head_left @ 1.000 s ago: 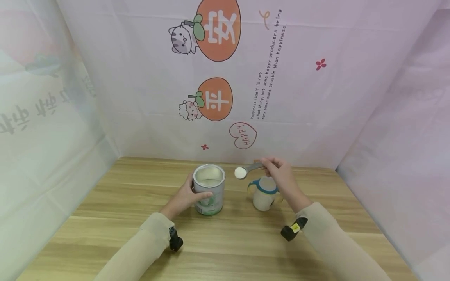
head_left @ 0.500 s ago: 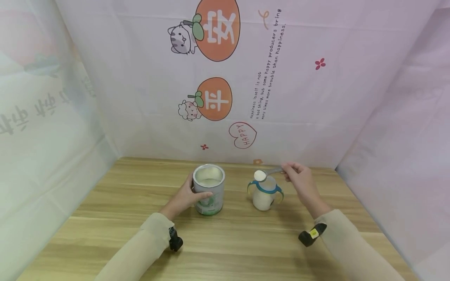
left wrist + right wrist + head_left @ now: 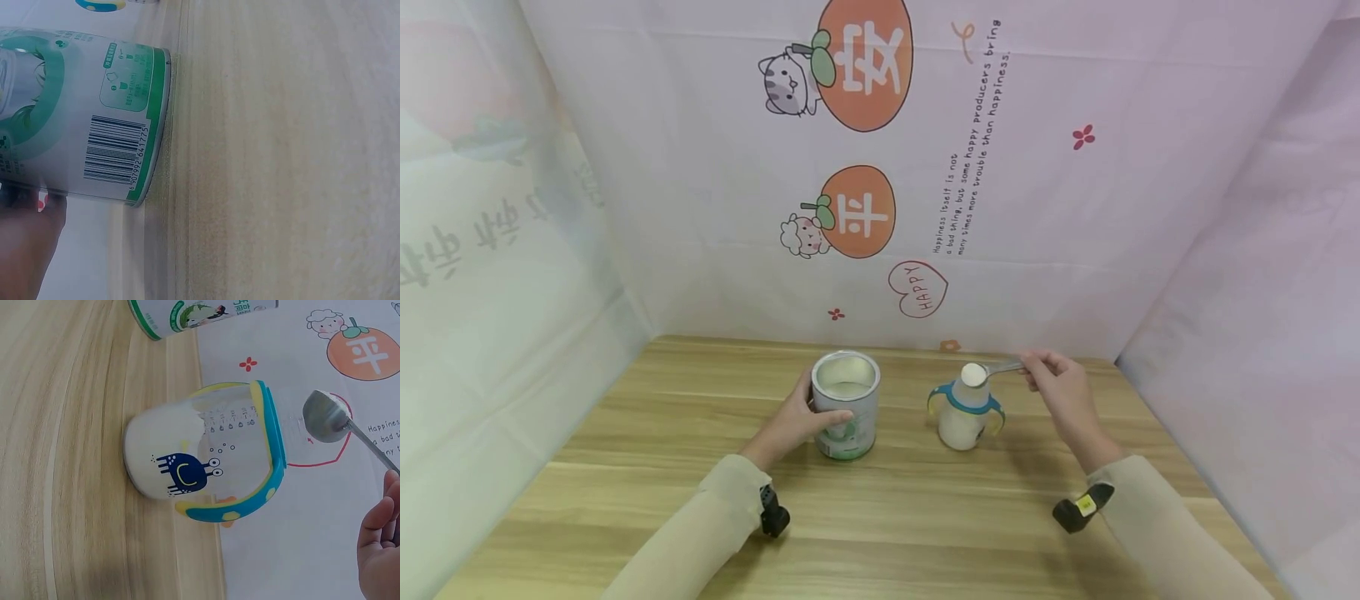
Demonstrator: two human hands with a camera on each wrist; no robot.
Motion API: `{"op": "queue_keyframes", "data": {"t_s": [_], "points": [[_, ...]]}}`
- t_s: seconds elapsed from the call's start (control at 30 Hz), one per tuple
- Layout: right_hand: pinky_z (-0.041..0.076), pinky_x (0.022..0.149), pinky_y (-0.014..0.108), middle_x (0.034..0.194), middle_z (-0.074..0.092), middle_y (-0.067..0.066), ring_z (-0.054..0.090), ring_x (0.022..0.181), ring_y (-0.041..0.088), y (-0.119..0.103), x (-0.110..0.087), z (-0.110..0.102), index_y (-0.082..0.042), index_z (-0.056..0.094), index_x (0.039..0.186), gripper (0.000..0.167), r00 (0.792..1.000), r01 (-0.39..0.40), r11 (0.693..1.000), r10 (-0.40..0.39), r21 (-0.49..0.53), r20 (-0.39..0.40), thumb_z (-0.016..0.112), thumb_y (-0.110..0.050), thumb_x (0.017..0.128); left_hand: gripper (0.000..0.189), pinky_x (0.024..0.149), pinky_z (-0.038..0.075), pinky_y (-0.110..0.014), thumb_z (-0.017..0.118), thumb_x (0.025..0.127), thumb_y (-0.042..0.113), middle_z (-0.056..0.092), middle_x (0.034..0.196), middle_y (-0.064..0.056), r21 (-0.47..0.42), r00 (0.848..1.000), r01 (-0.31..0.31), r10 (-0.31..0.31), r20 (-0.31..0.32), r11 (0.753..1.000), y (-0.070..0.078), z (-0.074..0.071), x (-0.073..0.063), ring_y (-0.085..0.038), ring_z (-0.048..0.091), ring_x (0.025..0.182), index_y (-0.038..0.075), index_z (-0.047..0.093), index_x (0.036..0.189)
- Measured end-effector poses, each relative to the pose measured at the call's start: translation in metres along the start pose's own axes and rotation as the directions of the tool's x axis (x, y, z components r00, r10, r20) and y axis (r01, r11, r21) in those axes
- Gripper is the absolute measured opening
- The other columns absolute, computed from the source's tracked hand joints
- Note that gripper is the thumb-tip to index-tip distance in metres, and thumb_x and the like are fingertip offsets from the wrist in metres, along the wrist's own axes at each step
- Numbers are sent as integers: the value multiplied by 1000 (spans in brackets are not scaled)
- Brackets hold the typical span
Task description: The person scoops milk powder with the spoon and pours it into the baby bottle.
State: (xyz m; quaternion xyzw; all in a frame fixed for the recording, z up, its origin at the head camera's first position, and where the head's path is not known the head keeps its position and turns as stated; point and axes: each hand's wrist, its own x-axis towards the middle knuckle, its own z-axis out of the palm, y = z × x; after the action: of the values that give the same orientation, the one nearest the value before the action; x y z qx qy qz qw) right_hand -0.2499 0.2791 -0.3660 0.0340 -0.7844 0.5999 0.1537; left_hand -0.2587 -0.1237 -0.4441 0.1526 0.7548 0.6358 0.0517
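My left hand (image 3: 797, 423) wraps round an uncovered milk powder can (image 3: 848, 425), thumb across its front. The can stands on the table, its green base band and barcode showing in the left wrist view. Pinched by its handle in my right hand (image 3: 1060, 392) is a metal measuring spoon (image 3: 325, 417) heaped with white powder. The spoon's bowl sits over the mouth of a clear baby bottle (image 3: 234, 437), which stands upright with a blue and yellow two-handled collar (image 3: 967, 406). White contents fill roughly the bottle's lower half. Pale powder (image 3: 848, 389) shows inside the can.
The wooden table (image 3: 880, 533) ends at a printed cloth backdrop (image 3: 737, 250) just behind the can and bottle. Cloth sides (image 3: 1240, 275) rise at left and right. Black wrist cameras (image 3: 773, 510) are strapped to both sleeves.
My right hand has moved right with the loaded spoon, carrying its bowl from between can and bottle to over the bottle's mouth. The left hand and can have stayed put.
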Motion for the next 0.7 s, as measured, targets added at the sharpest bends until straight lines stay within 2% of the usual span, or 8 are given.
{"op": "queue_keyframes", "data": {"t_s": [0.1, 0.23, 0.43, 0.53, 0.7], "points": [[53, 73, 18, 94, 70, 5, 61, 80, 5, 1, -2, -1, 8, 63, 116, 42, 1000, 5, 998, -5, -58, -15, 62, -32, 101, 102, 113, 27, -60, 85, 82, 31, 38, 152, -7, -1, 1000, -1, 1, 3, 1000, 0, 0, 0, -34, 32, 143, 29, 17, 158], [54, 73, 18, 103, 69, 16, 62, 82, 6, 2, -5, -2, 6, 63, 118, 46, 999, 22, 984, -27, -178, -31, 59, -37, 102, 101, 113, 28, -60, 86, 82, 33, 39, 152, -6, 1, 1000, -4, 4, 4, 1000, 0, 0, -1, -34, 32, 143, 30, 18, 158], [53, 69, 17, 100, 70, 18, 64, 80, 6, 4, -9, 1, 3, 67, 112, 44, 990, 120, 954, -134, -274, -34, 59, -39, 102, 104, 112, 28, -60, 86, 80, 39, 39, 152, -6, 13, 1000, 8, -8, -6, 1000, -1, -1, -1, -34, 32, 144, 30, 18, 158], [52, 64, 16, 93, 71, 14, 63, 76, 7, 7, -10, 2, 1, 69, 107, 37, 974, 204, 929, -225, -309, -35, 61, -35, 102, 106, 112, 29, -59, 87, 78, 42, 39, 152, -4, 15, 1000, 19, -19, -9, 1000, -1, -1, -1, -34, 33, 143, 30, 18, 158], [48, 56, 17, 84, 70, 4, 60, 67, 11, 12, -12, 5, -5, 71, 100, 21, 930, 332, 871, -366, -362, -27, 65, -24, 100, 106, 112, 29, -59, 87, 78, 42, 38, 152, -5, 14, 1000, 18, -18, -7, 1000, -1, -1, 0, -35, 32, 143, 30, 18, 158]]}}
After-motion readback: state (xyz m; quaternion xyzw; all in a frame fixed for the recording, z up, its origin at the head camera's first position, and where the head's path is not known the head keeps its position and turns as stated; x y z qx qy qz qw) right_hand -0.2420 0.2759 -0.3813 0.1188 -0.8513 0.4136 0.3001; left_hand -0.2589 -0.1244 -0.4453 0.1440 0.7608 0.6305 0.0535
